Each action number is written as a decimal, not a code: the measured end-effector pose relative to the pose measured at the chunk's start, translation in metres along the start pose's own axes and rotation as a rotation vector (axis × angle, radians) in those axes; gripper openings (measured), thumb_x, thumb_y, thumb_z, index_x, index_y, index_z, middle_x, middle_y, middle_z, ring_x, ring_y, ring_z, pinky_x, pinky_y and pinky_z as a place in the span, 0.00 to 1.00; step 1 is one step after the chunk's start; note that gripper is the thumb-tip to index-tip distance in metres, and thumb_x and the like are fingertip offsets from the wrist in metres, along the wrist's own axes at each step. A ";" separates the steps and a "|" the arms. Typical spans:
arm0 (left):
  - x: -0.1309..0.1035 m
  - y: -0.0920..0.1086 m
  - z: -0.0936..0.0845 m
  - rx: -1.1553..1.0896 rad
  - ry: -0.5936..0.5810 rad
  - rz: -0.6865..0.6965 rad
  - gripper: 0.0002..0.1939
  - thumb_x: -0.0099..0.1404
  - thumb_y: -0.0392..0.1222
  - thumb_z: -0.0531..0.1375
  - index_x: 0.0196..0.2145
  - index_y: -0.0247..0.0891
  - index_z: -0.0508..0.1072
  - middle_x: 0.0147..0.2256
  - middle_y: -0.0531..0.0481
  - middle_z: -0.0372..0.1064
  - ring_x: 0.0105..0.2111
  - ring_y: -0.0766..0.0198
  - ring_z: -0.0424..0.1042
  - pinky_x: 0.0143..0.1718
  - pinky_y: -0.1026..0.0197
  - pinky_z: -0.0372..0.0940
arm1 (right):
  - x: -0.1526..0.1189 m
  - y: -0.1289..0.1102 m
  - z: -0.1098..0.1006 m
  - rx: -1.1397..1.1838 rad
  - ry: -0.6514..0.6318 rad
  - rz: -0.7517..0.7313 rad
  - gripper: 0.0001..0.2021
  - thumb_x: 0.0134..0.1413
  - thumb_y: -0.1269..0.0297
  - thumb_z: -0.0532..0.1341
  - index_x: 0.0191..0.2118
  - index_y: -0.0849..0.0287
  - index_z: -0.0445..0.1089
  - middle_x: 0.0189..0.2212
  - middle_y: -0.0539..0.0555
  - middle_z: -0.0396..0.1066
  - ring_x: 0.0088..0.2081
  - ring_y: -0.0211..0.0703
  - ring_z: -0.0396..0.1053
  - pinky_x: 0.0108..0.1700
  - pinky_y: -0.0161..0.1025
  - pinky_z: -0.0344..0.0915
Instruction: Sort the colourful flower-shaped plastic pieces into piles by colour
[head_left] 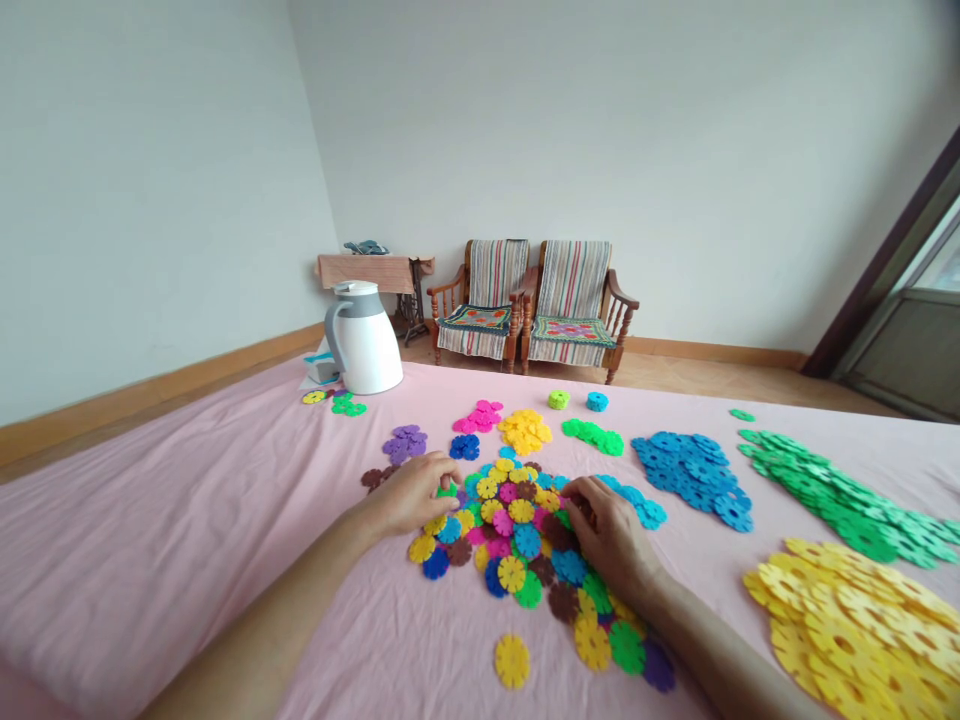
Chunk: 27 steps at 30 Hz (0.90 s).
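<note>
A mixed pile of notched plastic snowflake discs [520, 511] in several colours lies on the pink cloth between my hands. At its left edge is my left hand [411, 494], thumb and fingers curled around a green snowflake disc [448, 490]. My right hand [613, 532] rests low over the pile's right side, its fingers bent down among the discs. Its fingertips are partly hidden, so what they grip does not show. Nearer to me, a single yellow disc [511, 661] lies apart from the pile.
Sorted groups surround the pile: purple discs [405, 443], pink discs [478, 416], yellow discs [526, 431], large blue discs [691, 474], large green discs [840, 490] and large yellow discs [862, 625]. A white jug [369, 345] stands at the back left. Two wooden armchairs [574, 300] stand beyond the cloth.
</note>
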<state>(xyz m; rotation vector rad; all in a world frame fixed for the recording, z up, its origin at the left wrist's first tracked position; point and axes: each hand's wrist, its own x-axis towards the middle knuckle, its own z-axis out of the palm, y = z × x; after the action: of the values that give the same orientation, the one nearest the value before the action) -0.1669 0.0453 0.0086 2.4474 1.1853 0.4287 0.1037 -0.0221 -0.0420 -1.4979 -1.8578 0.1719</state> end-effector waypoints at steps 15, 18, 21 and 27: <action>0.004 -0.001 0.005 -0.151 0.021 0.011 0.03 0.53 0.37 0.58 0.28 0.36 0.67 0.31 0.53 0.63 0.25 0.69 0.63 0.26 0.67 0.57 | -0.001 -0.004 -0.002 0.007 -0.018 0.005 0.07 0.55 0.67 0.50 0.33 0.57 0.65 0.29 0.51 0.66 0.32 0.40 0.64 0.34 0.37 0.58; 0.005 -0.002 0.007 -0.314 -0.037 -0.010 0.05 0.55 0.40 0.58 0.29 0.36 0.66 0.27 0.54 0.64 0.25 0.69 0.65 0.25 0.68 0.58 | 0.000 -0.004 -0.003 0.006 -0.019 0.008 0.07 0.56 0.67 0.51 0.34 0.57 0.65 0.29 0.51 0.66 0.32 0.40 0.64 0.34 0.37 0.58; 0.007 -0.004 0.006 -0.456 -0.043 -0.036 0.08 0.54 0.42 0.59 0.30 0.36 0.66 0.23 0.55 0.64 0.24 0.68 0.65 0.24 0.69 0.58 | 0.000 -0.004 -0.002 0.005 -0.018 0.005 0.06 0.56 0.67 0.51 0.33 0.57 0.64 0.28 0.50 0.66 0.32 0.40 0.64 0.33 0.36 0.57; 0.015 -0.042 -0.005 -0.507 0.443 -0.270 0.10 0.52 0.45 0.59 0.26 0.37 0.64 0.20 0.56 0.64 0.19 0.69 0.65 0.20 0.68 0.58 | 0.000 -0.003 -0.001 0.024 -0.010 0.000 0.06 0.56 0.66 0.51 0.33 0.57 0.64 0.29 0.50 0.66 0.32 0.40 0.64 0.34 0.37 0.58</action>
<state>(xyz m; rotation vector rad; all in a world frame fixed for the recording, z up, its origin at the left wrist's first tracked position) -0.1882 0.0821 -0.0046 1.7791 1.3473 1.0777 0.1024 -0.0233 -0.0396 -1.4829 -1.8575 0.2007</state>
